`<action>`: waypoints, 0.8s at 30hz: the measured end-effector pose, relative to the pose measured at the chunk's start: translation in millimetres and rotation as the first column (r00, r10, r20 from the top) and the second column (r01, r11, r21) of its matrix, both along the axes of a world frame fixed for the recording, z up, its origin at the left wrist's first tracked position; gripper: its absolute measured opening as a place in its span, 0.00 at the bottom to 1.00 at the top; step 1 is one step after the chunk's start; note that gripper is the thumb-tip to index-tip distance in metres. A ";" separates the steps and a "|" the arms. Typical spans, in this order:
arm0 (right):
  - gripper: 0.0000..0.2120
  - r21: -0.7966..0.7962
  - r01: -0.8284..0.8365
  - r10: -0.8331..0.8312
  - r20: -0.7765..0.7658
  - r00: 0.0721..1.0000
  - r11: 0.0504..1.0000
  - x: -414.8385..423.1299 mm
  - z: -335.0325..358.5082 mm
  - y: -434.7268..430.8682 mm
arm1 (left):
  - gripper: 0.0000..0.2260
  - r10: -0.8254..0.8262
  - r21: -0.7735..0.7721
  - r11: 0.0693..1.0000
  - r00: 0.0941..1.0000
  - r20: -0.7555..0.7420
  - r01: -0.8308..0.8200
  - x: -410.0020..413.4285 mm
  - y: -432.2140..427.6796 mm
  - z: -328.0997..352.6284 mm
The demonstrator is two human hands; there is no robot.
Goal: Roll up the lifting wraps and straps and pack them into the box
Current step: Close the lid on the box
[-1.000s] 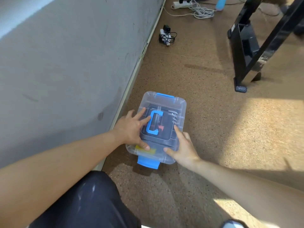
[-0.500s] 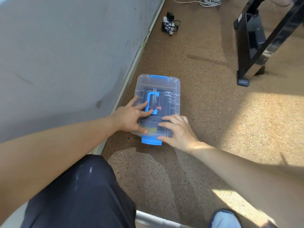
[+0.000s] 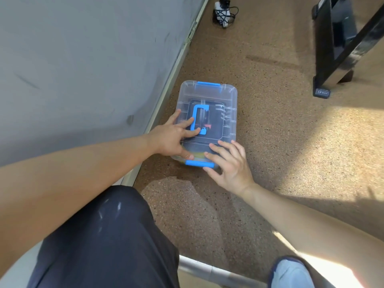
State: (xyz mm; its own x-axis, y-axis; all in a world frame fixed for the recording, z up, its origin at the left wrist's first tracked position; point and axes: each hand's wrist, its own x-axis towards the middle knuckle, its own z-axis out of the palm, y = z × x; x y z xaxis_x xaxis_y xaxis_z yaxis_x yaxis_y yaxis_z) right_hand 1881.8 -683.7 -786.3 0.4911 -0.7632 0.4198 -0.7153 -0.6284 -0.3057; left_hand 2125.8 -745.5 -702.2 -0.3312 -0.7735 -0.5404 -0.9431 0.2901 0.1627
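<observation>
The clear plastic box [image 3: 207,94] sits on the speckled brown floor [image 3: 280,146], its left side just beside the pale baseboard [image 3: 172,67] at the foot of the scuffed grey wall [image 3: 83,69]. Its lid is on. There is a blue latch [image 3: 208,84] at the far end and another blue latch [image 3: 199,163] at the end near me. Through the lid I see dark packed contents [image 3: 216,121] with a small red detail. I cannot tell wraps from straps in there.

My left hand [image 3: 172,138] lies flat on the lid with the fingers spread wide, holding nothing. One finger touches the blue carry handle [image 3: 197,117] and the thumb lies along the near edge. My right hand [image 3: 230,165] is also wide and loose. Its fingertips rest on the near right corner of the lid and its thumb is just beside the near latch.

Sunlight falls in a bright patch across the floor to my right. Beyond it stands a black metal frame [image 3: 332,38] with its foot on the floor, well apart from the box. Farther along the baseboard lies a small white adapter wrapped in black cable [image 3: 223,14]. My dark trouser leg [image 3: 104,235] fills the lower left of the view. The toe of my blue shoe [image 3: 291,273] shows at the bottom right.
</observation>
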 end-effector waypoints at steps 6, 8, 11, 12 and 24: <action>0.16 0.080 0.015 -0.017 0.025 1.000 0.997 1.3 2.1 -3.9 | 0.43 0.002 0.074 0.997 1.000 0.006 -0.002 -0.9 -0.7 3.2; 0.16 0.104 0.026 -0.029 0.033 0.999 0.994 2.2 3.6 -4.9 | 0.48 -0.064 0.038 0.997 0.996 0.060 0.062 1.5 -0.5 1.3; 0.16 0.139 0.033 -0.038 0.034 0.999 0.990 3.7 7.4 -6.6 | 0.48 -0.116 -0.018 0.993 0.988 0.101 0.119 3.2 1.8 -3.5; 0.16 0.145 0.036 -0.041 0.033 0.999 0.989 4.1 8.6 -7.1 | 0.48 -0.117 -0.024 0.993 0.989 0.094 0.120 2.5 2.5 -3.8; 0.20 0.546 0.071 0.023 -0.164 0.986 0.835 5.6 69.4 -24.7 | 0.47 -0.131 -0.044 0.990 0.986 0.106 0.136 -2.3 -3.6 19.8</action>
State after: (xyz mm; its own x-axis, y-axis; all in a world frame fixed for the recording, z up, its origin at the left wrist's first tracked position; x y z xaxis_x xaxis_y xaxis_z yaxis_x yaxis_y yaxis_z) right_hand 1887.5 -708.4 -716.9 0.4928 -0.8567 -0.1524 -0.7959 -0.3731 -0.4767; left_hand 2123.5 -749.0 -682.4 -0.3781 -0.7535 -0.5378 -0.9063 0.4199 0.0489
